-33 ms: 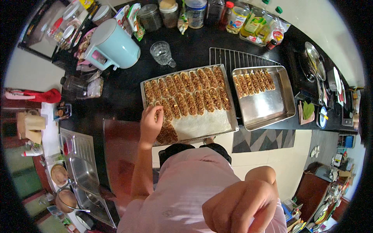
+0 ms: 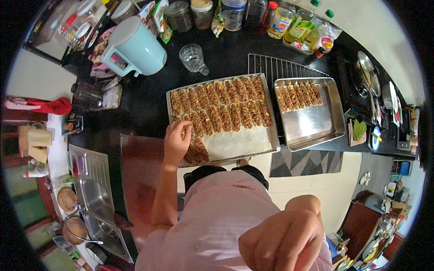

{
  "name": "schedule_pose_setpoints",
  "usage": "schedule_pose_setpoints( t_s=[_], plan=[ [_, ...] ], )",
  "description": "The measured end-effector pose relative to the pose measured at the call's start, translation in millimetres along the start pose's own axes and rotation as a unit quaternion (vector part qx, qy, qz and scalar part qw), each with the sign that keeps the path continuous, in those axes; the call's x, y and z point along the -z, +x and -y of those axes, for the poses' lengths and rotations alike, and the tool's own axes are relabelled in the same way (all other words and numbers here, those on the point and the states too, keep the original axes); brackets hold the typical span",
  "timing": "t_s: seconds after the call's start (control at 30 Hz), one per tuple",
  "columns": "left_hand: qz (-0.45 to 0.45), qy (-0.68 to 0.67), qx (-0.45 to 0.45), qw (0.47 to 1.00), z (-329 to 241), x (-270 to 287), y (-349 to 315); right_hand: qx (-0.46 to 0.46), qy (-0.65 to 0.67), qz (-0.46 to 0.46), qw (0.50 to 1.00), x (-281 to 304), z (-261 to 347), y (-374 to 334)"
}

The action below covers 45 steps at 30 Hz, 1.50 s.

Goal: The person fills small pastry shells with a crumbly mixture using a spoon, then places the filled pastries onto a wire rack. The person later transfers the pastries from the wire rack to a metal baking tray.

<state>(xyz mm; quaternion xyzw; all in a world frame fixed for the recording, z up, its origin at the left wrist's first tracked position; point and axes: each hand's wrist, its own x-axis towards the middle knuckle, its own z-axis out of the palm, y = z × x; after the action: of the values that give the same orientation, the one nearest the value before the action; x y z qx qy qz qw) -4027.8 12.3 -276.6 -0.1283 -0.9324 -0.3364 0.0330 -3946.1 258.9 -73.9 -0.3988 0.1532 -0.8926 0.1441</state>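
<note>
A baking tray (image 2: 244, 144) with a pale textured liner lies on the counter. Two rows of oblong pastry shells topped with brown chopped filling (image 2: 221, 93) cover its far part. My left hand (image 2: 176, 142) is at the tray's near left, thumb and fingers closed round the leftmost oblong shell (image 2: 184, 132) of the nearer row, which they partly hide. Just beside that wrist lies a loose heap of brown crumbly filling (image 2: 196, 151). My right hand (image 2: 282, 241) is raised close to the camera, fingers curled in; whatever they hold is hidden.
Right of the baking tray stands a deeper metal tray (image 2: 312, 124) with several filled shells, partly over a wire rack (image 2: 280, 65). Behind are a glass cup (image 2: 192, 58), a light blue kettle (image 2: 135, 47), jars and bottles (image 2: 303, 28). A sink (image 2: 95, 194) is at left.
The whole view has shifted very slightly. My left hand stays at the same shell, and my right hand is still raised and closed.
</note>
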Motion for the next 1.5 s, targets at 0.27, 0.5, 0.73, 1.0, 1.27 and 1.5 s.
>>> schedule_pose_setpoints(
  t_s=[0.27,0.5,0.73,1.0,1.27,1.5],
  plan=[
    [0.016,0.063,0.072,0.995,46,19,-26,-0.249,-0.517,-0.185,0.798,45,-38,-18],
    [0.075,0.031,0.108,0.991,67,28,-50,-0.441,-0.666,-0.237,0.553,141,-178,-134],
    [0.106,0.059,0.093,0.988,87,21,-76,-0.449,-0.707,-0.208,0.506,147,-199,-139],
    [0.102,0.035,0.08,0.991,83,17,-73,-0.439,-0.722,-0.214,0.49,143,-194,-142],
    [0.207,0.087,0.099,0.969,63,26,-70,-0.436,-0.754,-0.197,0.45,152,-192,-147],
    [0.155,0.118,0.015,0.981,50,24,-65,-0.379,-0.786,-0.168,0.459,159,-187,-156]
  ],
)
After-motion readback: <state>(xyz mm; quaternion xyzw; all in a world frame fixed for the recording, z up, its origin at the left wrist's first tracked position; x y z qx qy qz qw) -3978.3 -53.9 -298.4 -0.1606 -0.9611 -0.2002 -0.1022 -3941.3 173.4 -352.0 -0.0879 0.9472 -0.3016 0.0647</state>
